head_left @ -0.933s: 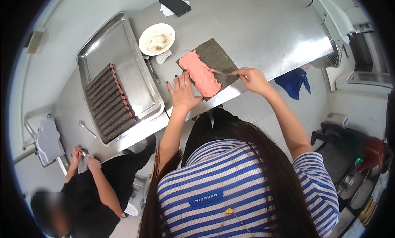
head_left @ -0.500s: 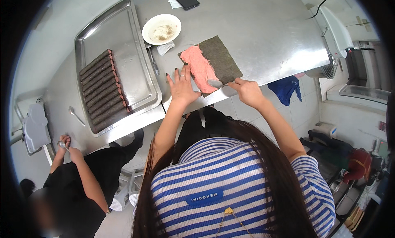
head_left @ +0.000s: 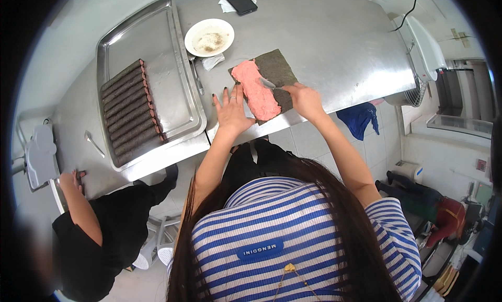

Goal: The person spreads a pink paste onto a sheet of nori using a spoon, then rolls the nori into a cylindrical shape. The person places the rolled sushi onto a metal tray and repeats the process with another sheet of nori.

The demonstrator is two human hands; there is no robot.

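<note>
A dark seaweed sheet (head_left: pixel 276 66) lies flat near the table's front edge, its left part covered by a thick strip of pink paste (head_left: pixel 257 95). My right hand (head_left: pixel 306 99) is closed round the handle of a metal spoon (head_left: pixel 267 83), whose bowl rests at the paste's right border, about midway along the strip. With fingers spread, my left hand (head_left: pixel 231 115) lies at the sheet's left edge, fingertips beside the paste and thumb by the near corner. It holds nothing.
Left of the sheet, a large steel tray (head_left: pixel 167 77) carries several dark seaweed rolls (head_left: pixel 128 111) with pink ends. Beside it are a white bowl (head_left: pixel 209 37), crumpled tissue (head_left: pixel 213 61) and a utensil (head_left: pixel 196 77). A phone (head_left: pixel 239 1) lies farther back. A co-worker's hand (head_left: pixel 73 183) is at far left.
My right hand has carried the spoon away from the near end, up along the paste's right border. My left hand keeps its place. The co-worker at left has shifted their arms.
</note>
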